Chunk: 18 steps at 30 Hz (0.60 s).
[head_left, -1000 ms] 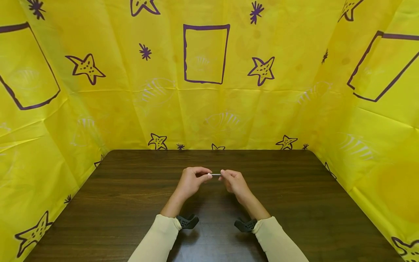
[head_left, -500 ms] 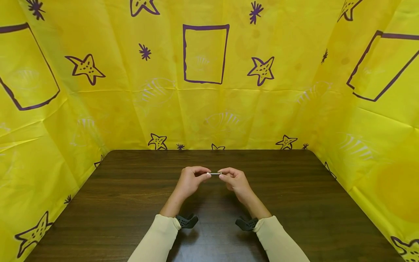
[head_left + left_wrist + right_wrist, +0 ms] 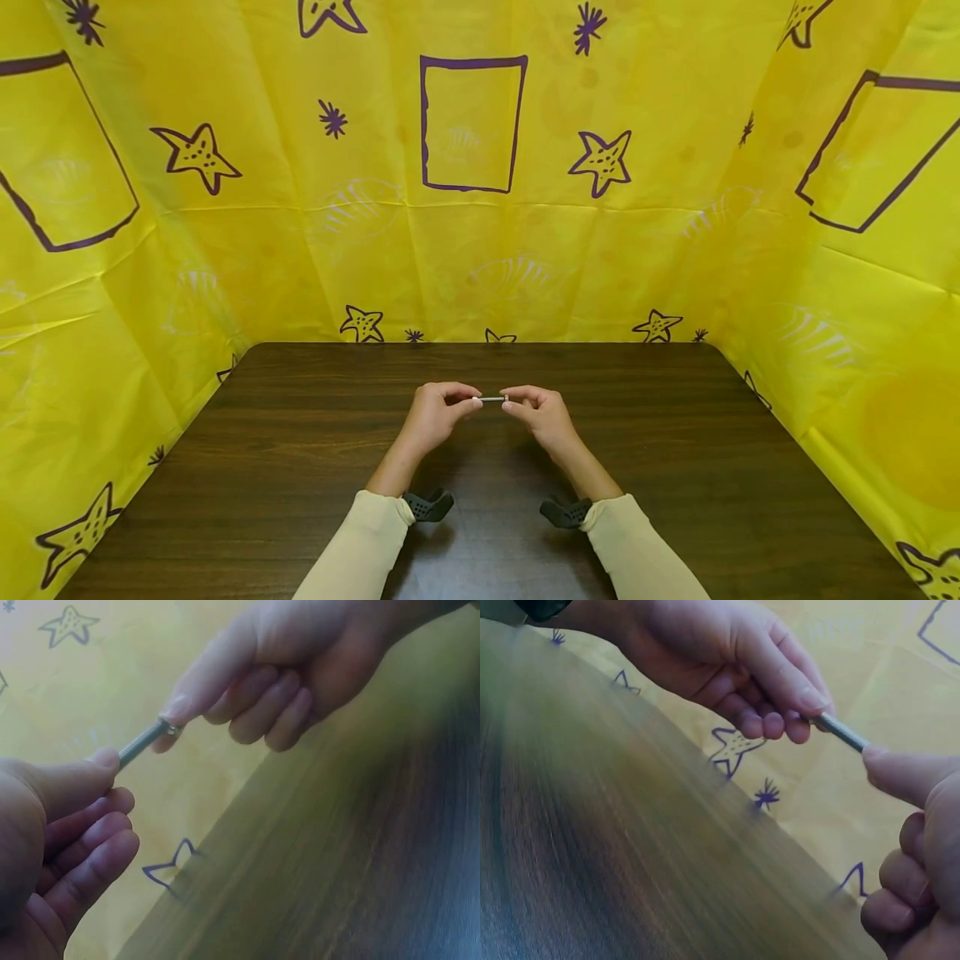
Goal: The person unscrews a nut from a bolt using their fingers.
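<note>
Two hands hold a small metal rod level above a dark wooden table.

The left hand pinches one end, the right hand pinches the other; the bare middle spans between their fingertips.

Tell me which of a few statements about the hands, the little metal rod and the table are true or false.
1. Both hands pinch the thin metal rod. True.
2. The rod lies flat on the wooden table. False: it is held above it.
3. The left hand grips one end and the right hand the other. True.
4. The backdrop is plain blue. False: it is yellow with purple stars.
</note>
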{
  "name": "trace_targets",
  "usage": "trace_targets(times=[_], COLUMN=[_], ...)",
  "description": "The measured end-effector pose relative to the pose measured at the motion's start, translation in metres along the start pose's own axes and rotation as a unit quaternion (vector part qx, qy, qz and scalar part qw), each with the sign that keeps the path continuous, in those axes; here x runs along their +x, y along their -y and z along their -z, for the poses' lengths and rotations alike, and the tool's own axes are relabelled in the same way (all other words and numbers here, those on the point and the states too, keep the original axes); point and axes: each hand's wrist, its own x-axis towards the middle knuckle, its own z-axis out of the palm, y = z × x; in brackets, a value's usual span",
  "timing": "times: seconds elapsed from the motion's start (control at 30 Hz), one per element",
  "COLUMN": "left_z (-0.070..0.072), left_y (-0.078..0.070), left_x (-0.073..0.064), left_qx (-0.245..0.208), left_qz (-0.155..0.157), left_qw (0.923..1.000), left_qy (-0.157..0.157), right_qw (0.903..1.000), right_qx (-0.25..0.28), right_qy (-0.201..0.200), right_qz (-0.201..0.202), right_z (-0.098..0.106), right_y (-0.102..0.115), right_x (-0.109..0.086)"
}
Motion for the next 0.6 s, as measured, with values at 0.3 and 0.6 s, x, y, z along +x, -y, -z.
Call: trace_targets(times=[0.3,0.6], left_z=[0.001,0.003], left_y=[0.016,0.031], left_x=[-0.003,-0.006], left_qx=[0.039,0.051], left_qz=[0.013,0.031], left_qw=[0.9987,0.9951], left_qy=[0.029,0.079], right_qw=[0.977,0.9439], right_qx=[-0.211,-0.325], right_qy=[0.026,0.045], right_qz=[0.016,0.035], right_z=[-0.001,-0.001], right_y=[-0.008,-0.011], right_x=[0.0,-0.005])
